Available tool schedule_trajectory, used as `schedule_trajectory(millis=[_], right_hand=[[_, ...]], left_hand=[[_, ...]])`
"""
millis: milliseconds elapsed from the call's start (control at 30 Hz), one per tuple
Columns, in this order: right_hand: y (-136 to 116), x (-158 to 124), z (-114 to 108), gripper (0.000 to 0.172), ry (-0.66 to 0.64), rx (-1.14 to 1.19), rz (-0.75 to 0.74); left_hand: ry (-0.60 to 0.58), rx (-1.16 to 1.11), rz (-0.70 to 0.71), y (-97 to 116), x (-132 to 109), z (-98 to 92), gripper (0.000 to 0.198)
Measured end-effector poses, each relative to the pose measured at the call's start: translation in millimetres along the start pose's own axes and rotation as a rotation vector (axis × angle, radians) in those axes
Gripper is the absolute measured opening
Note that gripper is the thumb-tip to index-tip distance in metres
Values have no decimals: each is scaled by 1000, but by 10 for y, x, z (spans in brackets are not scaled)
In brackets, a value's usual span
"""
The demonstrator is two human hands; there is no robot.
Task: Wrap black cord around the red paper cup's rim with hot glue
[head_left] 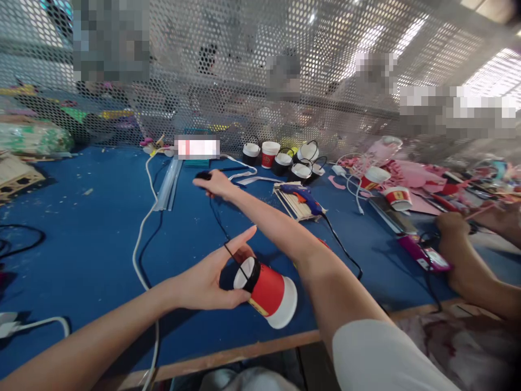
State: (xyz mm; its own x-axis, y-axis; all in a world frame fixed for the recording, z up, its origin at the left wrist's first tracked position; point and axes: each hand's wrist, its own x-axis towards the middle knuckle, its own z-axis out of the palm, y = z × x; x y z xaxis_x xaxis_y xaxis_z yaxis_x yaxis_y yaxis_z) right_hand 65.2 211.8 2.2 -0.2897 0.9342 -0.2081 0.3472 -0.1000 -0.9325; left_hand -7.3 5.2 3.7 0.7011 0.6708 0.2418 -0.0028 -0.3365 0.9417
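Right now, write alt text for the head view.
The left hand holds a tilted red cup at a blue table; the right hand, farther forward, holds something black. Past the right forearm are a glue gun and more cups.

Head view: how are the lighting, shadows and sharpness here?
Head view, foreground: red cup in the left hand fairly clear, white cable casting a dark shadow on the blue table. Head view, background: glare at upper right, shapes behind the perforated mesh indistinct, some pixelated. Head view, edges: wide-angle stretching, right side soft.
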Motion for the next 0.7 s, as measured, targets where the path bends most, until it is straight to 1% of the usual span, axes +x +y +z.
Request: schedule_trajectory(millis=[100,167,233,333,400,467,567,600,633,700], right_hand=[[30,-9,-413,44,115,86,27],[54,-24,-612,40,144,129,53],[81,-68,-704,31,147,152,61],[83,-229,-694,22,152,152,13],[36,-426,-682,18,151,125,-46],[-38,-695,-737,19,133,72,-103],[-120,-1162,-984,26,134,-39,-169],[-121,-1309,-1101,27,162,-171,-236],[-101,-1440,-1226,23,235,-280,-286],[-1,-1639,-1477,11,461,-532,-312]], left_hand=[[-6,-4,-21,-4,8,3,95],[-6,-4,-28,-12,7,12,96],[1,-6,-21,-20,5,20,96],[18,-8,0,-37,4,24,94],[28,-13,7,-58,2,21,93],[38,-22,14,-81,-1,19,94],[59,-35,26,-110,-4,20,95],[66,-43,28,-115,-2,22,94],[74,-52,33,-119,2,24,94],[88,-67,45,-125,11,29,93]])
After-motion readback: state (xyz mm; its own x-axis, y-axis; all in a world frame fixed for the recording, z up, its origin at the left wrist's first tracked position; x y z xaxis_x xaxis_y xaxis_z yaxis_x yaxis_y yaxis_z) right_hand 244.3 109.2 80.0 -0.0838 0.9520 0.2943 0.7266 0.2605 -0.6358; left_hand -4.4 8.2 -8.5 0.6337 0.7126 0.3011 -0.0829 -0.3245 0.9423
